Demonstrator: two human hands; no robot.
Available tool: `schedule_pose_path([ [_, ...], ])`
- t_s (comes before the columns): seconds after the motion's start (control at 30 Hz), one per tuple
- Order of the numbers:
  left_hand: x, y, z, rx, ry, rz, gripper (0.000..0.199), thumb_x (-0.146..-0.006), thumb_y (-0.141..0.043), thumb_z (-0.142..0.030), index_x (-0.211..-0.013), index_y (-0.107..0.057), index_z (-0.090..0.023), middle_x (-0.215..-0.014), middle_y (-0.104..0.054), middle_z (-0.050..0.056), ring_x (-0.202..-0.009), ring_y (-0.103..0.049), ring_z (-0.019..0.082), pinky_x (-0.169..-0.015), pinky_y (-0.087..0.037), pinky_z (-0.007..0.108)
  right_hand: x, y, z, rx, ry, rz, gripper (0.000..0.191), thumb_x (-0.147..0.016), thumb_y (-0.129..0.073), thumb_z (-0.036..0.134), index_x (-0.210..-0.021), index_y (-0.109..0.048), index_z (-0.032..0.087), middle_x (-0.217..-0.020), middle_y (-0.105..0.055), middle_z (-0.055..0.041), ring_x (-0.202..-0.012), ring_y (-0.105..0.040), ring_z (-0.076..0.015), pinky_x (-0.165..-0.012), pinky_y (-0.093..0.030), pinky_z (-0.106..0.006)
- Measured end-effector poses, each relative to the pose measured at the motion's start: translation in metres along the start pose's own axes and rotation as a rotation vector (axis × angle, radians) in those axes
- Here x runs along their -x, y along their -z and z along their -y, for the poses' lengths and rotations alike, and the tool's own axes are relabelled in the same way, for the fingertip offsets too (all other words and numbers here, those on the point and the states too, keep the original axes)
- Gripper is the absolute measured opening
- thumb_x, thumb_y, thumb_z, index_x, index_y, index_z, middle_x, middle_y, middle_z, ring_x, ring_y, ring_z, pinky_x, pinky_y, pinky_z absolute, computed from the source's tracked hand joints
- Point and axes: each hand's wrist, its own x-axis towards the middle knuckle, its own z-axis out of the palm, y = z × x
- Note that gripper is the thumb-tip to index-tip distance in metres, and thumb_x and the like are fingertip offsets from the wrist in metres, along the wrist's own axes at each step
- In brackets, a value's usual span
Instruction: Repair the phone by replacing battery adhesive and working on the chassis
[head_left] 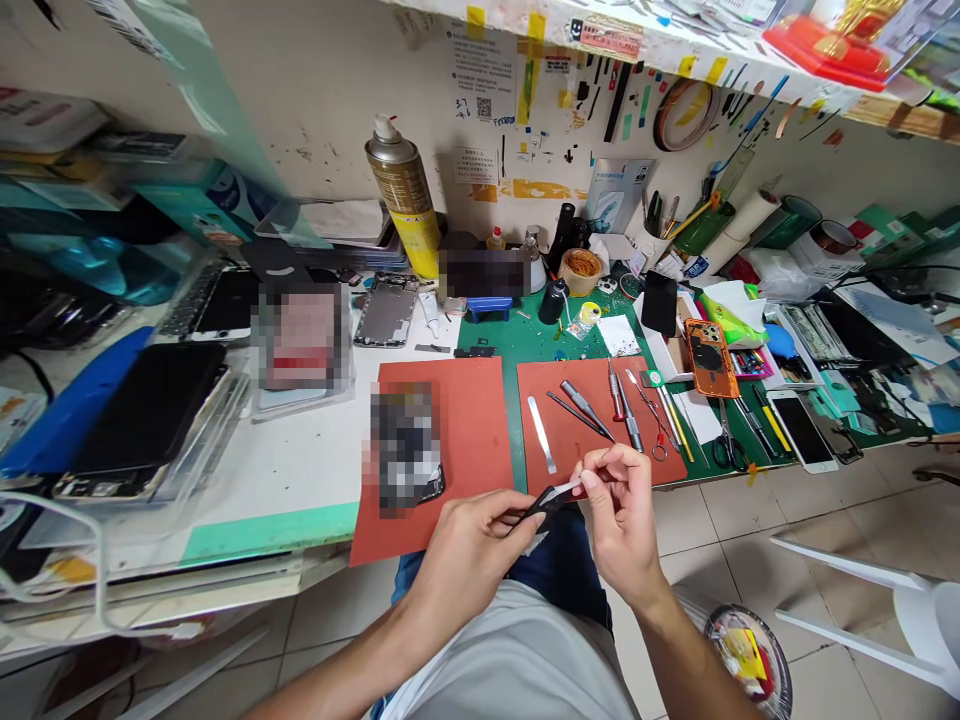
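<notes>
Over my lap, at the bench's front edge, my left hand (480, 530) grips a flat black piece (550, 506) that looks like a phone battery. A thin whitish strip (564, 489) runs along its upper side. My right hand (621, 505) pinches the far end of this strip between thumb and forefinger. To the left, an opened phone (409, 450), partly blurred, lies on a red-brown mat (472, 430). A metal pry blade (541, 434), tweezers (577, 412) and screwdrivers (625, 408) rest on the second red-brown mat (536, 380), just beyond my hands.
A yellow spray can (409, 195) stands against the wall. Scissors (726, 445), an orange phone frame (711, 358) and a white phone (802, 430) lie to the right. At left, a dark phone screen (150, 405) tops a stack. A bin (748, 655) stands on the floor.
</notes>
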Motion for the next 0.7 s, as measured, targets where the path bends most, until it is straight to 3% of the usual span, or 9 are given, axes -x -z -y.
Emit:
schedule_pose_path([
  [0.7, -0.0010, 0.0003, -0.0011, 0.055, 0.035, -0.022, 0.031, -0.091, -0.074, -0.049, -0.089, -0.084, -0.019, -0.066, -0.070, 0.000, -0.057, -0.056, 0.014, -0.054, -0.043, 0.023, 0.0014, -0.0032, 0.0008, -0.011, 0.089, -0.115, 0.010, -0.113, -0.056, 0.021, -0.115, -0.050, 0.029, -0.099, -0.063, 0.0015, -0.083, -0.066, -0.0142, -0.077, -0.058, -0.032],
])
